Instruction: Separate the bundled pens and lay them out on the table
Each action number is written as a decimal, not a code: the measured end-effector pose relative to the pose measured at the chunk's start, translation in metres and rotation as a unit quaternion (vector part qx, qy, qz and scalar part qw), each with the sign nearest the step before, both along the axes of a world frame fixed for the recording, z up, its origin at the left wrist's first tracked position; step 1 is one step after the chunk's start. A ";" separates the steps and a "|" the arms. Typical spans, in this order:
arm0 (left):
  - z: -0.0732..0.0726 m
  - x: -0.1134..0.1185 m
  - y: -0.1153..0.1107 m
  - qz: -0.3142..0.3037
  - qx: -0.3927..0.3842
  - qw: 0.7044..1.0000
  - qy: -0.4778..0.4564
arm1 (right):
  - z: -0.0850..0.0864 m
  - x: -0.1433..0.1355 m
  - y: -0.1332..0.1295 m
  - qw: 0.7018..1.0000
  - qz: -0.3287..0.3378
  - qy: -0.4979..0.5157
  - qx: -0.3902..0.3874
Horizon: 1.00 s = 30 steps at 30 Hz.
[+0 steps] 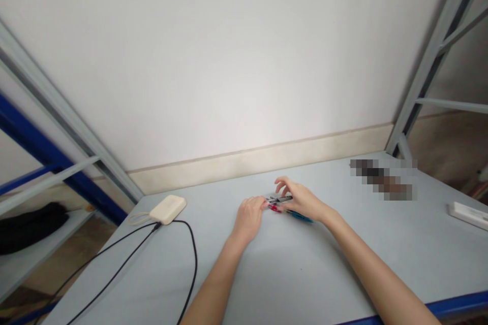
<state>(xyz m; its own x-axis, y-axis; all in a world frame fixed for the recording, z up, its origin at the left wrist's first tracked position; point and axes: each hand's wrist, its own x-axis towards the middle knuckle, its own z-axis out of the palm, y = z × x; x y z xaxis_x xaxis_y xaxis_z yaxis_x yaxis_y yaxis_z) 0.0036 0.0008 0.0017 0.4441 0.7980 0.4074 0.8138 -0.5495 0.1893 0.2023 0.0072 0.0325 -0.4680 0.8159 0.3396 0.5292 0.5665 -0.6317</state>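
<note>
The table [297, 269] meets the wall [236, 61]. A charger [168, 209] lies to the left, with cables. Mid-table, the left hand [249, 216] presses its fingers together at the pens' [284, 199] left ends; the right [301, 198] arches spread fingers over them, its grip unclear. Red [274, 208] and blue [300, 216] pieces show beneath.

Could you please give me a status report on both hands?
Left hand and right hand at slim dark item. Red item, blue item close by. Cream box off left, not in the way.
</note>
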 end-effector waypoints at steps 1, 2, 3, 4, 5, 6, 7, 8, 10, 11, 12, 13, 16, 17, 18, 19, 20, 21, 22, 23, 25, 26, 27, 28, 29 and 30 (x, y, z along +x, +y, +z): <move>0.000 0.000 0.000 0.002 -0.006 1.000 -0.008 | 0.001 0.000 -0.001 1.000 0.001 -0.015 0.008; 0.000 -0.001 0.001 0.003 -0.013 1.000 -0.015 | 0.003 -0.001 -0.002 0.999 -0.006 -0.035 0.017; 0.000 -0.001 0.001 0.004 -0.018 1.000 -0.021 | 0.004 -0.002 -0.003 0.998 -0.019 -0.058 0.027; 0.000 -0.001 0.001 0.004 -0.021 0.999 -0.026 | 0.005 -0.003 -0.004 0.996 -0.033 -0.079 0.036; 0.000 -0.001 0.001 0.005 -0.024 0.999 -0.030 | 0.006 -0.005 -0.005 0.994 -0.043 -0.094 0.042; 0.000 -0.001 0.001 0.006 -0.025 0.999 -0.036 | 0.005 -0.006 -0.006 0.993 -0.045 -0.100 0.050; 0.000 -0.001 0.001 0.007 -0.026 0.999 -0.042 | 0.005 -0.007 -0.006 0.992 -0.041 -0.100 0.061; 0.000 -0.001 0.001 0.007 -0.027 0.998 -0.048 | 0.004 -0.009 -0.007 0.991 -0.035 -0.099 0.078; 0.000 0.000 0.002 0.009 -0.031 0.998 -0.060 | 0.003 -0.011 -0.007 0.985 -0.034 -0.111 0.127; -0.001 0.000 0.002 0.010 -0.034 0.997 -0.066 | 0.003 -0.012 -0.007 0.979 -0.040 -0.129 0.153; -0.001 -0.001 0.002 0.009 -0.036 0.997 -0.072 | 0.003 -0.013 -0.008 0.972 -0.046 -0.150 0.176; -0.001 -0.001 0.002 0.007 -0.038 0.996 -0.079 | 0.003 -0.014 -0.008 0.966 -0.050 -0.168 0.191; -0.001 -0.001 0.002 -0.012 -0.027 0.993 -0.118 | 0.002 -0.015 -0.007 0.964 -0.048 -0.180 0.191; -0.001 -0.001 0.001 -0.020 -0.016 0.991 -0.134 | 0.001 -0.015 -0.007 0.967 -0.050 -0.173 0.181; 0.000 -0.001 0.001 -0.025 -0.001 0.988 -0.151 | 0.001 -0.014 -0.006 0.970 -0.054 -0.164 0.171; 0.001 -0.002 0.002 -0.027 0.014 0.985 -0.170 | 0.000 -0.013 -0.005 0.973 -0.058 -0.154 0.162; 0.002 -0.002 0.002 -0.026 0.026 0.981 -0.193 | -0.001 -0.011 -0.004 0.975 -0.063 -0.145 0.156; 0.002 -0.003 0.003 -0.023 0.027 0.975 -0.218 | -0.001 -0.010 -0.003 0.976 -0.067 -0.137 0.152; 0.003 -0.004 0.004 -0.019 0.009 0.970 -0.243 | -0.001 -0.009 -0.002 0.977 -0.070 -0.131 0.151; 0.004 -0.005 0.005 -0.018 -0.031 0.965 -0.261 | -0.002 -0.008 -0.001 0.978 -0.072 -0.127 0.151; 0.005 -0.008 0.007 -0.026 -0.132 0.951 -0.278 | -0.002 -0.006 0.000 0.978 -0.075 -0.125 0.150; 0.005 -0.008 0.008 -0.032 -0.160 0.945 -0.284 | -0.002 -0.005 0.001 0.978 -0.074 -0.127 0.148; 0.005 -0.009 0.009 -0.039 -0.163 0.941 -0.293 | -0.002 -0.005 0.001 0.978 -0.074 -0.130 0.146; 0.005 -0.009 0.010 -0.043 -0.144 0.939 -0.308 | -0.003 -0.005 0.001 0.978 -0.073 -0.131 0.143; 0.005 -0.009 0.011 -0.043 -0.113 0.936 -0.332 | -0.003 -0.004 0.001 0.979 -0.071 -0.132 0.141; 0.004 -0.008 0.011 -0.038 -0.092 0.929 -0.357 | -0.004 -0.004 0.002 0.979 -0.071 -0.130 0.139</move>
